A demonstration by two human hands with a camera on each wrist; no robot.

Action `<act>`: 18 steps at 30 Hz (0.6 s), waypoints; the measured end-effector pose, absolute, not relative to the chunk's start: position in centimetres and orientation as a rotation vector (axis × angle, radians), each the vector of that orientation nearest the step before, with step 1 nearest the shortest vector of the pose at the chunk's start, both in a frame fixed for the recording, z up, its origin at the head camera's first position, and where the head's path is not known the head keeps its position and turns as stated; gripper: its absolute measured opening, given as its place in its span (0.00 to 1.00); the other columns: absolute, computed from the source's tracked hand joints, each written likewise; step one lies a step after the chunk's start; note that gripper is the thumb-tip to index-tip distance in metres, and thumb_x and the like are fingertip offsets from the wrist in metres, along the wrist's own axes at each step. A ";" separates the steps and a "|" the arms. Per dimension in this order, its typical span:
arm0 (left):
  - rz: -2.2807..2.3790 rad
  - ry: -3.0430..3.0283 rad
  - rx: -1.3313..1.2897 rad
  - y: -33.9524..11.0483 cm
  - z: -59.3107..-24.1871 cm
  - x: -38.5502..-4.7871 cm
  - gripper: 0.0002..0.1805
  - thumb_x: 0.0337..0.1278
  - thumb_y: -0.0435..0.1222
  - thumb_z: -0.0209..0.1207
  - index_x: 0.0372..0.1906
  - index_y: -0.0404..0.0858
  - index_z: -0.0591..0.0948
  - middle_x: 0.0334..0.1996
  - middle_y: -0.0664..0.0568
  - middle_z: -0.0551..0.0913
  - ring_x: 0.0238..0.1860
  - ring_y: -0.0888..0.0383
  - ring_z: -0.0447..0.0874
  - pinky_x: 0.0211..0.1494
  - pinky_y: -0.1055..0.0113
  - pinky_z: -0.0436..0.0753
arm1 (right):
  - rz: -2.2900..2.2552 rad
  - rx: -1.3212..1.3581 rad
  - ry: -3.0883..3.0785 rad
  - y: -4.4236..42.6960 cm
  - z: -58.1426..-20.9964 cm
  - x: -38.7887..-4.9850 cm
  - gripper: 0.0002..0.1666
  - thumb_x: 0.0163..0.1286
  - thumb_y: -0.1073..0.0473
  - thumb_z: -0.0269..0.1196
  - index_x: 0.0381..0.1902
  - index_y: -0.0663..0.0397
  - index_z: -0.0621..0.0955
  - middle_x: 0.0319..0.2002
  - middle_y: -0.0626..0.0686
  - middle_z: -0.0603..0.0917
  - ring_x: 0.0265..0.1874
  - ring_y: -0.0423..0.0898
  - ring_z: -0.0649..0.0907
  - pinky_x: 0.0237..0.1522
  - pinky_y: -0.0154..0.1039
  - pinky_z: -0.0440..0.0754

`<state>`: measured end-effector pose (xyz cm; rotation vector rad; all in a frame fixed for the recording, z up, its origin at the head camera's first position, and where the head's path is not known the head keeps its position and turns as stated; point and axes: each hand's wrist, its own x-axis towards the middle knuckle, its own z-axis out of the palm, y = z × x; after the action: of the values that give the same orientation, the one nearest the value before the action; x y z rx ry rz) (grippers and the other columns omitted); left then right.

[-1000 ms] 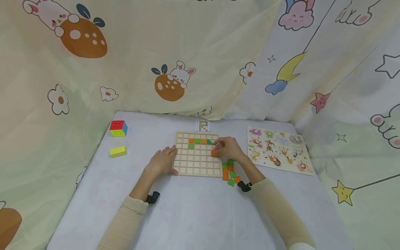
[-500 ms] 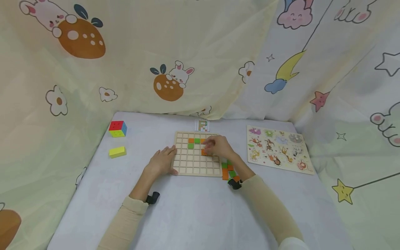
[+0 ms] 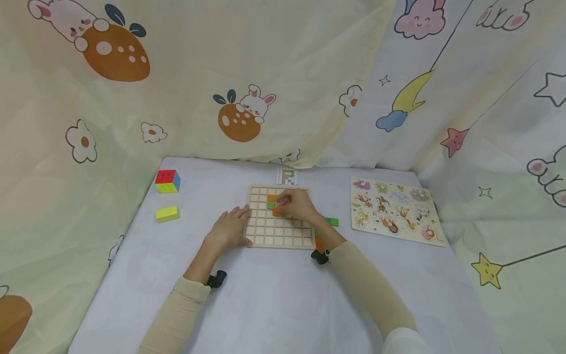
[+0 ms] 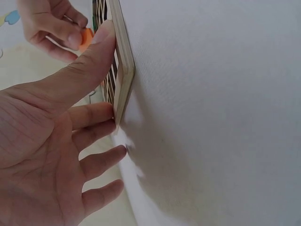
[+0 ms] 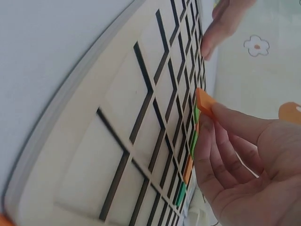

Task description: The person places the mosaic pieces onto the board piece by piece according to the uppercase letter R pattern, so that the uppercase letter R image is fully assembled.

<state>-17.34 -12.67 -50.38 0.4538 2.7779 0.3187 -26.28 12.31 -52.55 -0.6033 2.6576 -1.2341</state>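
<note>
A square wooden grid board (image 3: 265,236) lies on the table. My left hand (image 3: 228,228) rests against its left side; in the left wrist view the thumb (image 4: 89,61) lies on the board's edge and the fingers stay fairly straight. Over the grid, my right hand (image 3: 299,205) pinches an orange square tile (image 5: 205,101) between thumb and fingertips, tilted near the placed tiles. An orange tile (image 3: 271,197) sits in a grid cell, with a green tile (image 3: 270,205) in the cell below. The right hand partly hides the rest of that upper row.
Loose green tiles (image 3: 332,221) and orange tiles (image 3: 319,244) lie right of the board, partly under my right forearm. A pattern card (image 3: 287,176) is behind it. An animal puzzle board (image 3: 393,211) lies right; a puzzle cube (image 3: 167,181) and yellow block (image 3: 167,214) stand left.
My right hand has moved left across the grid with the orange tile, from the right-hand columns to near the placed green tile. The left hand has stayed at the board's left side.
</note>
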 end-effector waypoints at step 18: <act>0.332 2.761 0.441 -12.7 -50.5 -17.6 0.60 0.48 0.52 0.77 0.81 0.33 0.60 0.83 0.41 0.54 0.82 0.39 0.51 0.82 0.39 0.54 | -1.082 -0.548 2.728 9.4 -52.4 -25.7 0.15 0.59 0.63 0.79 0.44 0.57 0.89 0.29 0.45 0.89 0.29 0.40 0.86 0.41 0.37 0.86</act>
<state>-17.55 -12.74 -50.52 0.4408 2.7610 0.3322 -25.71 9.43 -52.41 -0.5484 2.7281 -1.0818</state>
